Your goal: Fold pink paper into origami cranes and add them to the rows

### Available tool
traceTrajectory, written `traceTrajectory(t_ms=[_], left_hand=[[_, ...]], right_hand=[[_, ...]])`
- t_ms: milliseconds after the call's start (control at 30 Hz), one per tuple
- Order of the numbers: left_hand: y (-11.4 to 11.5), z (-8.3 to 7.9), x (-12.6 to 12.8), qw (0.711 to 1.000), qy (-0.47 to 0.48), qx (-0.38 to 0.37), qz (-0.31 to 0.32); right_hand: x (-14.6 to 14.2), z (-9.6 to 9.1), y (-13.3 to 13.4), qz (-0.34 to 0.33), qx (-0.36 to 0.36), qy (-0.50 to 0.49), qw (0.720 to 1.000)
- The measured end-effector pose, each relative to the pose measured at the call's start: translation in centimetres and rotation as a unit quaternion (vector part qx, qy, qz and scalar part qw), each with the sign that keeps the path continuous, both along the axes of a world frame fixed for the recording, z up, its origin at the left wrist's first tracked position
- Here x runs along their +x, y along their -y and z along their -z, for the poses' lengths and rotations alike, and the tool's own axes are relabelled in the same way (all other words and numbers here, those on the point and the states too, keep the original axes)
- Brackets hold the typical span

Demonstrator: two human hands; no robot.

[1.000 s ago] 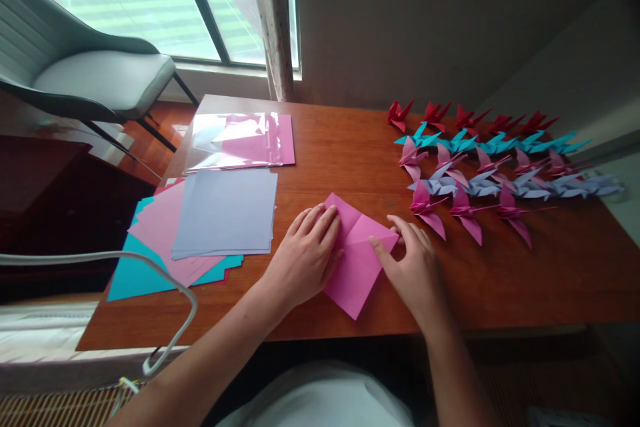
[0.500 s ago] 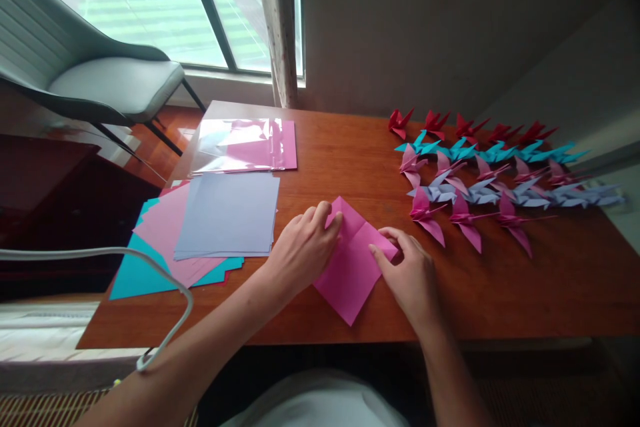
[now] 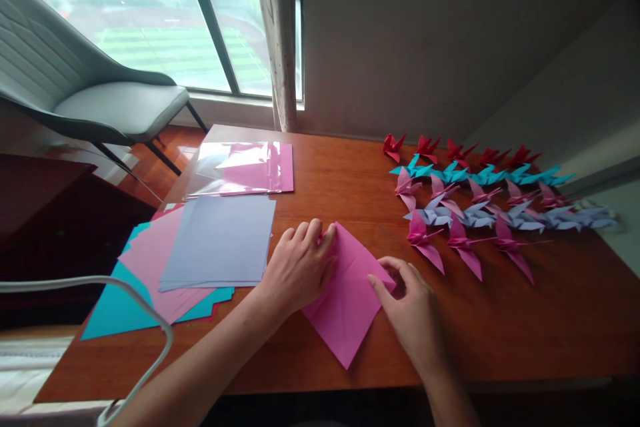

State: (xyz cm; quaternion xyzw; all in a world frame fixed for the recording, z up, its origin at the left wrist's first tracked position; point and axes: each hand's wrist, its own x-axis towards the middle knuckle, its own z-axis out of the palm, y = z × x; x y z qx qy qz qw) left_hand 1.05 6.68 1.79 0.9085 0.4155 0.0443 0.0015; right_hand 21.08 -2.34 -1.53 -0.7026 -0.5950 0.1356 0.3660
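A sheet of pink origami paper (image 3: 350, 307) lies on the table in front of me, turned so that one corner points toward me. Faint creases cross its surface. My left hand (image 3: 303, 263) is closed over its upper left edge, fingers bent, and hides the left corner. Between thumb and fingers, my right hand (image 3: 407, 290) pinches the right corner, which is lifted a little. Just beyond the right hand stand several folded deep-pink paper cranes (image 3: 463, 243).
Rows of red (image 3: 429, 148), turquoise (image 3: 453, 172), light pink (image 3: 445, 192) and pale lilac cranes (image 3: 477, 215) fill the back right. To the left lie lilac sheets (image 3: 220, 240), fanned coloured paper (image 3: 115, 307) and a clear packet (image 3: 237, 167). A white cable (image 3: 125, 283) crosses the left.
The view has tilted up, so the table sits lower in the picture. The pink paper now lies more spread out, with its upper part less folded. Both hands stay at its edges.
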Motion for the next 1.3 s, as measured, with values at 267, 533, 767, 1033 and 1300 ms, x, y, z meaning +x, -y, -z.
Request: traceTrajectory(t_ms=[267,533,767,1033,1300], left_hand=[[-0.2,-0.1,0.1,1.000,-0.004,-0.005,-0.002],[-0.1,-0.2,0.2,1.000,-0.013,0.001,-0.002],[0.1,0.0,0.3,1.000,-0.020,0.009,-0.007],[0.2,0.0,0.3,1.000,-0.027,0.010,-0.010],[0.1,0.0,0.4,1.000,-0.025,0.007,-0.015]], right_hand=[[-0.3,-0.4,-0.1,-0.034,0.051,0.028,0.998],[-0.9,-0.1,0.3,-0.134,0.099,0.153,0.974],[-1.2,-0.4,0.8,-0.221,0.119,0.226,0.941],[-1.4,-0.4,0.8,-0.244,0.116,0.265,0.926],[-1.4,-0.6,0.8,-0.247,0.100,0.258,0.929]])
